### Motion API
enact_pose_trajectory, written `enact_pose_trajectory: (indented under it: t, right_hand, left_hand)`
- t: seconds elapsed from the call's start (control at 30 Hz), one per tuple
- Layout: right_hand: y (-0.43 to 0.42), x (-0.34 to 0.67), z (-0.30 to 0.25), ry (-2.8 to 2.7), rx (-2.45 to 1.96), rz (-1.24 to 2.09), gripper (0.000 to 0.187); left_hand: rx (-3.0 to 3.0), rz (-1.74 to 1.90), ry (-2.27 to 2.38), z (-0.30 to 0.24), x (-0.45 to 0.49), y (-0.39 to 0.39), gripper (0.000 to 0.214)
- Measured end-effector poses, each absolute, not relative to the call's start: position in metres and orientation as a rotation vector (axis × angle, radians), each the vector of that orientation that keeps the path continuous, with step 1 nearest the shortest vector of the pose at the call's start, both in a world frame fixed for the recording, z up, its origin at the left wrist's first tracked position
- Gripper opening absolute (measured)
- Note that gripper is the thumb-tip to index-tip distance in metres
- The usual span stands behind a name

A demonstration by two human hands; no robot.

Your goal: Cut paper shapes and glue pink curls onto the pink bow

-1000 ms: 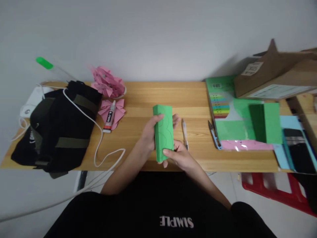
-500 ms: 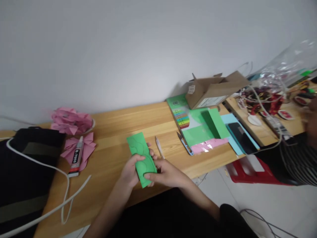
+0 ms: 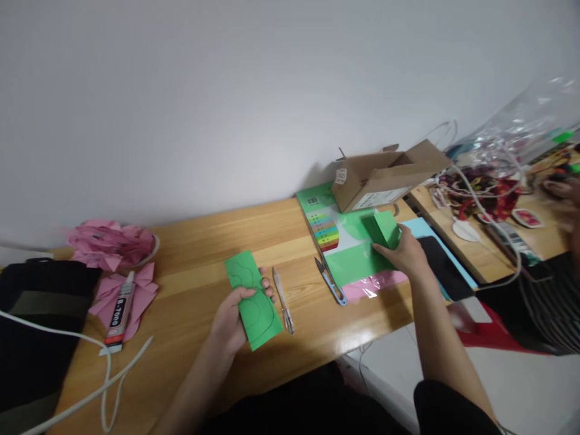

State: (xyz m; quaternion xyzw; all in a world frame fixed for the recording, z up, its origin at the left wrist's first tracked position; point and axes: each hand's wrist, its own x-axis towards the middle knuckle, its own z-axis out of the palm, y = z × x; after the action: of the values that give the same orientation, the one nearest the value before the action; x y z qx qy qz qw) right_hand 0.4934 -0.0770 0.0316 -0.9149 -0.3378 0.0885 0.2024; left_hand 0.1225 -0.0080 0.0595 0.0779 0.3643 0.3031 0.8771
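Pinches marked green strip (image 3: 254, 300) at lower centre in left hand (image 3: 229, 320), curls right hand (image 3: 408, 254) around folded green sheet (image 3: 384, 229) at centre right, probably risks dragging paper pack (image 3: 324, 226) onto snips (image 3: 332, 283) or nudging pen (image 3: 283, 294) off desk (image 3: 199, 241).

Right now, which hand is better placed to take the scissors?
Probably the right. The left hand is shut on the green strip, so it is busy. The right hand rests on the green sheets, and the scissors lie just beside them.
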Motion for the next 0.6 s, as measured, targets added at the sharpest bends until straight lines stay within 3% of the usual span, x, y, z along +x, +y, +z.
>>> enact_pose_trajectory:
  t: [0.17, 0.6]
  right_hand:
    - [-0.079, 0.503, 0.020, -0.986, -2.619, 0.175, 0.076]
    - [-0.075, 0.528, 0.019, -1.043, -2.591, 0.110, 0.072]
  left_hand:
    - [0.128, 0.650, 0.766, 0.063, 0.134, -0.005, 0.039]
    - [0.165, 0.627, 0.786, 0.068, 0.141, -0.010, 0.048]
